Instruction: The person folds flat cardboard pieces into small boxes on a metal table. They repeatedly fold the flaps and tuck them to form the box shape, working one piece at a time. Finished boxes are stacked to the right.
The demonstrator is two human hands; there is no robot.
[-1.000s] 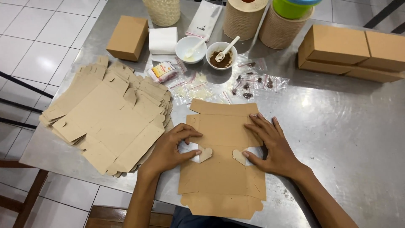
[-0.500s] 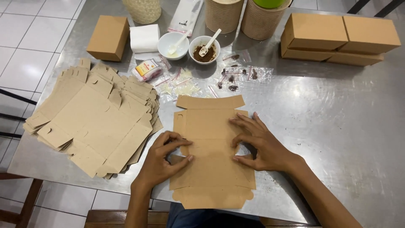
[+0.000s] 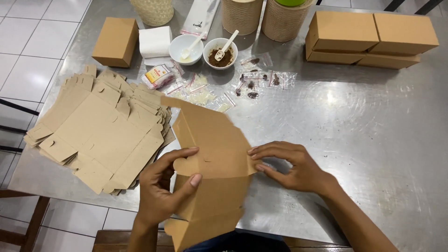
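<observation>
A flat brown cardboard box blank is lifted off the steel table and bent along a crease, its far end tilted up. My left hand grips its left edge, thumb across a tab on the front. My right hand presses its fingertips against the blank's right edge, with the palm over the table.
A stack of several flat blanks lies at the left. Beyond are small clear sachets, two white bowls with spoons, a napkin pile, woven containers, one folded box and more folded boxes at back right.
The blank lay flat under both hands before; it has been raised and folded up along a crease. The view has shifted slightly over the table.
</observation>
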